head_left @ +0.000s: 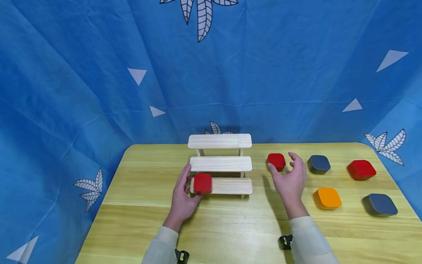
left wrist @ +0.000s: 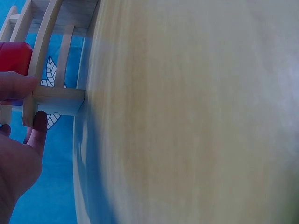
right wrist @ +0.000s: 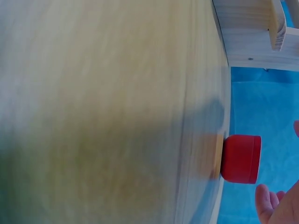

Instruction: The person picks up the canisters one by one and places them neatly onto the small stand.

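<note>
Left hand (head_left: 182, 203) is cupping a red box (head_left: 202, 183) at the rack's (head_left: 230, 186) bottom step, lower centre (pinching or released, I cannot tell); right hand (head_left: 291, 179) is hovering empty near a second box (head_left: 276, 160). Left fingers snagging the rack could be tipping it.

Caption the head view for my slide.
Left hand beside a red block at a wooden stand's lowest step, right hand near another red block.

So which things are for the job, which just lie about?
Probably job things:
first red rounded box at left hand
stepped pale wooden stand
second red rounded box near right hand

Lying about for now:
two grey rounded boxes
orange rounded box
third red rounded box
</note>
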Demonstrator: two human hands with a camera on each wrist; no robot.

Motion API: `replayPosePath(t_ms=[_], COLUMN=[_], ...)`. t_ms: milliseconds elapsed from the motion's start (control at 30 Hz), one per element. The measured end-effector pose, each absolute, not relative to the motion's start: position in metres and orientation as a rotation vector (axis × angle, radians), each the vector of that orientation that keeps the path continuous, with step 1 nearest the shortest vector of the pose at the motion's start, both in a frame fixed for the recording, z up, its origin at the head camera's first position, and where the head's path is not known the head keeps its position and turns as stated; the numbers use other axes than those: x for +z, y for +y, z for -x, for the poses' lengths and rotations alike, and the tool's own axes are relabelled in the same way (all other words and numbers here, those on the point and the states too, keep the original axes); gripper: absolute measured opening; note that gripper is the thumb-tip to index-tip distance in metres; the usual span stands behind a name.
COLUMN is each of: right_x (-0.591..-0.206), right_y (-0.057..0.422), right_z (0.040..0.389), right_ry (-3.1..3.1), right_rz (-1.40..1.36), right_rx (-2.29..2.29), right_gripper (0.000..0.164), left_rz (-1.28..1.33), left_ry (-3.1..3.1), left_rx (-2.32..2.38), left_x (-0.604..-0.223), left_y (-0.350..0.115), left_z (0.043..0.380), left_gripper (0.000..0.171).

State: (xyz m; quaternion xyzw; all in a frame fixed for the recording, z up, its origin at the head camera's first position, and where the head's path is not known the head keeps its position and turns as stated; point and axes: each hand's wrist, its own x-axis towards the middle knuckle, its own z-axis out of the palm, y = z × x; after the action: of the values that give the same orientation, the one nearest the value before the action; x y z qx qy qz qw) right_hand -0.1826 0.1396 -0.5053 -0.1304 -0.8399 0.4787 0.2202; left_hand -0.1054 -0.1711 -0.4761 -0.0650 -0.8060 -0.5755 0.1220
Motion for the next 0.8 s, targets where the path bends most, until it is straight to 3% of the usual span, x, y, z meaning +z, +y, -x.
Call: replayPosePath(t_ms=[800], right_x=[-0.5116], right_y=[0.1432], right_z=[0.1889], right_ry=[-2.392], right_rz=[0.409], right_rx=[1.340], right_gripper=[0.077], left_rz=[0.198], left_ry=[-2.359], left_rx=[-1.654], left_x=[-0.4757], left_y=[-0.1711], left_z=[0.1053], left_gripper=[0.091])
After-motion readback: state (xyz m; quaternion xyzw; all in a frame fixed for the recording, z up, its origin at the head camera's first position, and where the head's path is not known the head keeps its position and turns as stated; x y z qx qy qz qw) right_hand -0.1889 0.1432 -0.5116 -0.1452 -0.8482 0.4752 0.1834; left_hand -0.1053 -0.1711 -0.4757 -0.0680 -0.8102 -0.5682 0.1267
